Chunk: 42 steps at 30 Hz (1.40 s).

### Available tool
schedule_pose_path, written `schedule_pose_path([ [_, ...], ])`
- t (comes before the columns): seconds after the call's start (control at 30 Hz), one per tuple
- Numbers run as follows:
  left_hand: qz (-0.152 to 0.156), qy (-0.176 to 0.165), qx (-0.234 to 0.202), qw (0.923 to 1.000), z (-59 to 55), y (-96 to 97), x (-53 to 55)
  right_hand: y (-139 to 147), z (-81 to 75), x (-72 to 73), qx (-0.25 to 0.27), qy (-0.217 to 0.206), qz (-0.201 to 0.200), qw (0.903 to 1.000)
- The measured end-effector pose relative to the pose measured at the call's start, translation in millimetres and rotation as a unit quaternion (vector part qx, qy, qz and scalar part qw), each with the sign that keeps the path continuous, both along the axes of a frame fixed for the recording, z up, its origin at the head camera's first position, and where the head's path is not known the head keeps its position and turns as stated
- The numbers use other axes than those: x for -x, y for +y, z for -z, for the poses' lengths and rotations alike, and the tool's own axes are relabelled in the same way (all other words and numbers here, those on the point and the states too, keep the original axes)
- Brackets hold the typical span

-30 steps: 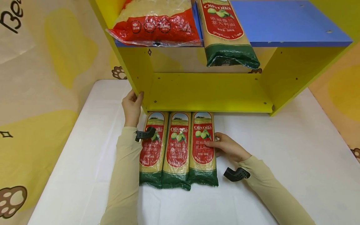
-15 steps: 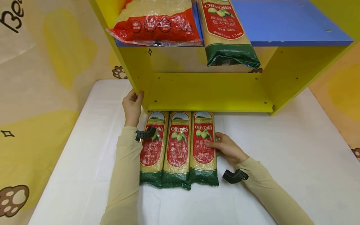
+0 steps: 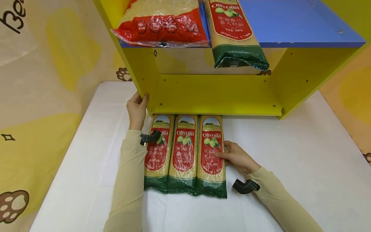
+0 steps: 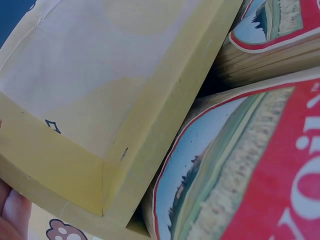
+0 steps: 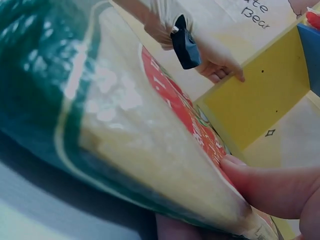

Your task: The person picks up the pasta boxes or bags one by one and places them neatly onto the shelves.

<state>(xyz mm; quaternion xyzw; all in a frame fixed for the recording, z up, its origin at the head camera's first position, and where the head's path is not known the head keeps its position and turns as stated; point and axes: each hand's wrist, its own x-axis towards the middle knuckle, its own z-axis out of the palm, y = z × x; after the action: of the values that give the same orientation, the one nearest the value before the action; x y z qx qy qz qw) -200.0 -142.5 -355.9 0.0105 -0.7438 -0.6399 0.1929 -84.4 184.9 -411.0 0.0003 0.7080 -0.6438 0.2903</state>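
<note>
Low on the white surface, green ends toward us, Olivoilà spaghetti lies three abreast: right packet, middle packet, left packet. And it's the right packet in play! The right hand has it pinched, thumb over the red label, fingers tucked round the outer edge. Farther up, the left hand grips the front of the left side panel on the yellow shelf unit. The packets' far ends sit right at the bottom board; contact there, can't call it. Overhead, the blue shelf carries a red-ended bag and another spaghetti packet, green end jutting past the edge. Behind everything, a paw-print backdrop.
</note>
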Motion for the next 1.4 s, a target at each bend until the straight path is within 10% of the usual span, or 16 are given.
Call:
schedule_pose_path([
  [0.4, -0.005, 0.008, -0.008, 0.9999, 23.0, -7.7, 17.1, 6.4, -0.8, -16.7, 0.028, -0.005, -0.027, 0.9992],
  [1.4, 0.001, -0.010, -0.013, 0.9999, 17.3, -6.1, 14.1, 8.5, -0.5, -25.8, 0.071, -0.029, -0.021, 0.9968],
])
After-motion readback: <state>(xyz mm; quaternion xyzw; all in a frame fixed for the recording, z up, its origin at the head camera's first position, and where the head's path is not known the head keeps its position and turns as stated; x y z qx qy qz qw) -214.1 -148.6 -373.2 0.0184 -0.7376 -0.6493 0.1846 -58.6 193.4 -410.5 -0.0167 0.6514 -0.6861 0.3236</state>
